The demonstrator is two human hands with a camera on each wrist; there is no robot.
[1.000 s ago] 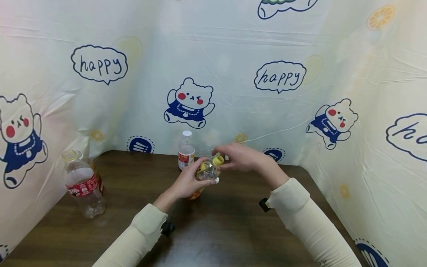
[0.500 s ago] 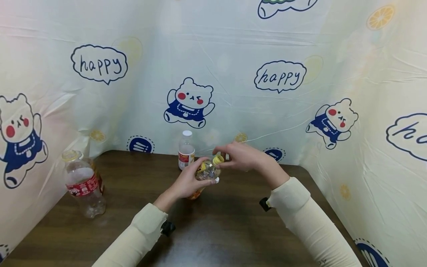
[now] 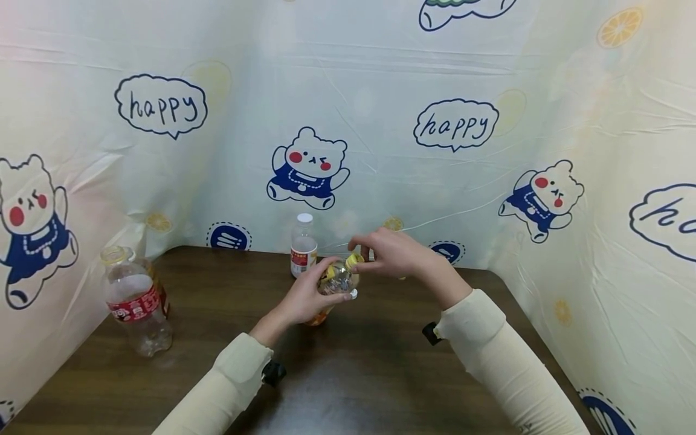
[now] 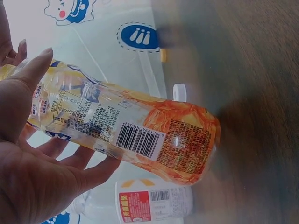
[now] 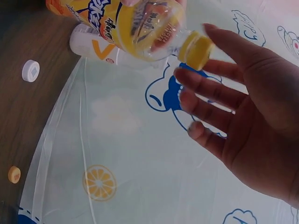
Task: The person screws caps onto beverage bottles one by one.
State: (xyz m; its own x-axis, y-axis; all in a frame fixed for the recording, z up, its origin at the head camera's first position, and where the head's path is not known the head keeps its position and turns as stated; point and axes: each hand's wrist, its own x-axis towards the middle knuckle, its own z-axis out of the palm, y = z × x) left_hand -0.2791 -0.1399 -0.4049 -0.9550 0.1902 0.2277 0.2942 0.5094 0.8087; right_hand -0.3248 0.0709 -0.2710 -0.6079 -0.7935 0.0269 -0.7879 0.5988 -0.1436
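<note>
1. Both forearms, in cream sleeves, reach forward: the left from seven o'clock, the right from five. The left hand [image 3: 301, 299] grasps a tilted drink bottle [image 4: 126, 123], fingers and thumb curled round its upper body.
2. The bottle lies at two o'clock from that hand, its neck pointing toward one. Its yellow-orange label carries a barcode, small print and large blue characters.
3. The right hand [image 3: 394, 254] is loosely spread about the bottle's yellow cap [image 5: 197, 50], fingers slightly bent, not clenched; I cannot tell whether a fingertip touches.
4. On the table [image 3: 348, 386], a white cap [image 5: 30, 71] and an orange cap [image 5: 14, 174] lie apart near the hands.
5. At twelve o'clock from the left hand stands a white-capped bottle [image 3: 304, 257] with a red label panel.
6. At nine o'clock stands a clear bottle [image 3: 138, 305], red-labelled with pale characters, partly covering another bottle [image 3: 161, 290].
7. Beyond, the curtain [image 3: 375, 72] reads "happy" at eleven and between one and two.
</note>
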